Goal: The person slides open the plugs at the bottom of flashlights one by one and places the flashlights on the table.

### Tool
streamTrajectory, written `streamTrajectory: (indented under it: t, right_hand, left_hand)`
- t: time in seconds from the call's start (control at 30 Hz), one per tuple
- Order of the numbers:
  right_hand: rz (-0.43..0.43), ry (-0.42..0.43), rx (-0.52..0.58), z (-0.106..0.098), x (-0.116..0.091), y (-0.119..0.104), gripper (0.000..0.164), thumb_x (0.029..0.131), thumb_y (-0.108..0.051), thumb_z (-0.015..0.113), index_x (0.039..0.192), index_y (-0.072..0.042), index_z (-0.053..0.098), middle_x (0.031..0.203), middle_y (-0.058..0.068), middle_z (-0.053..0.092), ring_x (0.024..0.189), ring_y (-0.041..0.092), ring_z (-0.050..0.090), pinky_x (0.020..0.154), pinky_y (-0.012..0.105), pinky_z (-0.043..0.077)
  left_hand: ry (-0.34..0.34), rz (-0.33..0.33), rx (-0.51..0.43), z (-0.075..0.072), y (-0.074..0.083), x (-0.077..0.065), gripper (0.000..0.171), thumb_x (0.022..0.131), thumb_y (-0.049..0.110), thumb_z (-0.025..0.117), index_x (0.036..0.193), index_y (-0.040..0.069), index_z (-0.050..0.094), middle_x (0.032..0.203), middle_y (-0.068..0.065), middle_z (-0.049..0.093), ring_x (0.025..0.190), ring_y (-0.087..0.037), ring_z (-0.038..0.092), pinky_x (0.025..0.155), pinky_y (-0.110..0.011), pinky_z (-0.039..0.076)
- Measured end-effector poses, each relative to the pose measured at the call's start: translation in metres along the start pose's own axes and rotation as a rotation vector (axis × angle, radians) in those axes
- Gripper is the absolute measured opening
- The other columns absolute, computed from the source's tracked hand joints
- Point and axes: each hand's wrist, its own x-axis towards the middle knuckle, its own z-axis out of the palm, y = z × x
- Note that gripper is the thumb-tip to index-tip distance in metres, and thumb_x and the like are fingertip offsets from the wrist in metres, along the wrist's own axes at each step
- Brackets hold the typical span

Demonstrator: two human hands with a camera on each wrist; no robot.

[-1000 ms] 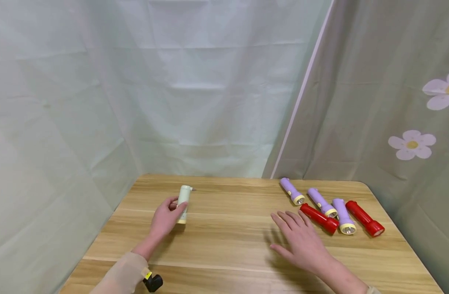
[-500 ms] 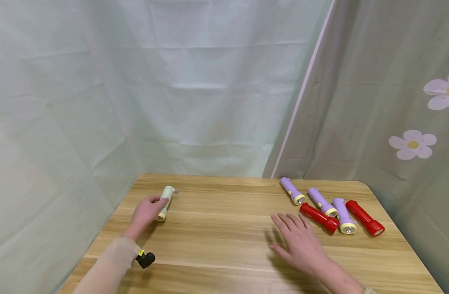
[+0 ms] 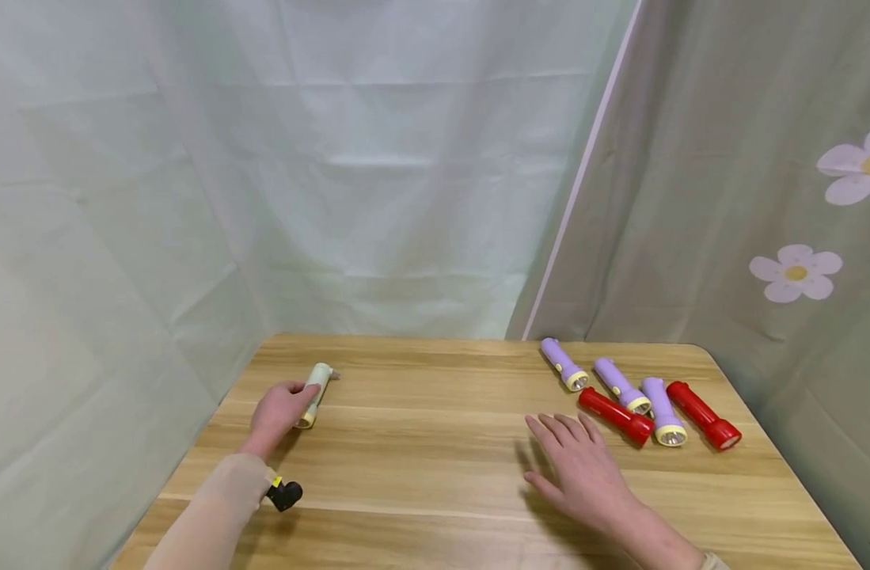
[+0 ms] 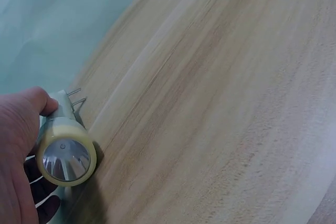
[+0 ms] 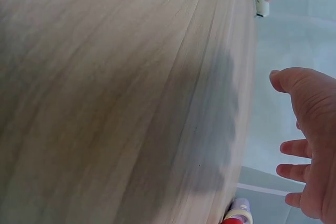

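Observation:
At the table's left side, my left hand (image 3: 278, 413) grips a pale green flashlight (image 3: 319, 377). Its thumb lies along the barrel. In the left wrist view, the flashlight (image 4: 66, 157) points its cream-rimmed lens at the camera, and two thin metal prongs jut from its side. Part of the barrel is hidden by the hand. My right hand (image 3: 583, 478) hovers over the table with spread fingers and holds nothing. Nearest to it lies a red flashlight (image 3: 615, 416).
Three purple flashlights (image 3: 564, 364) with cream rims and another red flashlight (image 3: 704, 416) lie at the right side of the wooden table (image 3: 420, 459). A pale curtain (image 3: 406, 198) hangs behind the table. On my left wrist sits a small black device (image 3: 285, 495).
My left hand has carried the pale green flashlight left and lowered it toward the table. The right hand has stayed in place. The head view has shifted slightly.

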Motion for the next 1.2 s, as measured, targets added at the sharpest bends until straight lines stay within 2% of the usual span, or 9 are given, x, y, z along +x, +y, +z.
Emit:
streamTrajectory:
  t: [0.17,0.5,0.7,0.87,0.97,1.2]
  right_hand:
    - [0.001,0.001,0.006,0.000,-0.001,-0.001,0.084,0.083,-0.054,0.077,0.151,-0.012,0.050,0.141,0.013,0.059,0.128,0.035,0.052,0.112,0.063,0.029]
    - [0.007,0.000,0.007,0.000,-0.002,0.000,0.084,0.083,-0.051,0.078,0.151,-0.012,0.050,0.141,0.013,0.059,0.128,0.036,0.052,0.112,0.064,0.029]
    - [0.016,0.002,0.009,0.001,-0.003,0.004,0.085,0.083,-0.051,0.079,0.152,-0.012,0.049,0.141,0.013,0.058,0.128,0.036,0.051,0.111,0.064,0.029]
    - [0.016,0.033,0.021,0.000,-0.005,0.012,0.082,0.080,-0.045,0.083,0.147,-0.009,0.053,0.137,0.014,0.060,0.126,0.037,0.053,0.109,0.065,0.030]
    - [0.028,0.030,0.022,-0.002,-0.006,0.018,0.080,0.080,-0.043,0.084,0.146,-0.008,0.055,0.136,0.015,0.061,0.125,0.039,0.054,0.110,0.065,0.030]
    - [0.063,0.000,0.003,-0.008,-0.009,0.029,0.077,0.082,-0.044,0.083,0.145,-0.007,0.056,0.137,0.016,0.061,0.126,0.041,0.055,0.110,0.064,0.031]
  left_hand:
    - [-0.022,-0.001,0.009,-0.001,0.002,0.001,0.072,0.103,0.054,0.050,0.142,-0.007,0.052,0.128,-0.027,0.062,0.099,-0.033,0.063,0.088,-0.051,0.048]
    - [-0.023,0.007,0.044,-0.001,0.005,0.001,0.074,0.104,0.056,0.044,0.147,-0.003,0.049,0.138,-0.027,0.057,0.113,-0.040,0.059,0.098,-0.059,0.043]
    - [0.035,0.007,0.124,-0.002,0.002,0.001,0.089,0.101,0.068,0.034,0.156,-0.002,0.033,0.150,-0.030,0.044,0.129,-0.054,0.044,0.099,-0.068,0.037]
    - [0.069,0.015,0.142,-0.003,0.003,0.001,0.094,0.099,0.072,0.033,0.159,0.000,0.026,0.151,-0.034,0.037,0.134,-0.059,0.031,0.101,-0.075,0.028]
    - [0.082,0.059,0.126,-0.003,0.008,0.000,0.093,0.100,0.070,0.036,0.158,-0.002,0.026,0.152,-0.036,0.034,0.137,-0.059,0.029,0.105,-0.074,0.026]
    - [0.137,0.237,0.159,0.004,0.030,-0.005,0.087,0.102,0.062,0.043,0.154,-0.007,0.033,0.151,-0.037,0.036,0.136,-0.058,0.032,0.110,-0.069,0.026]
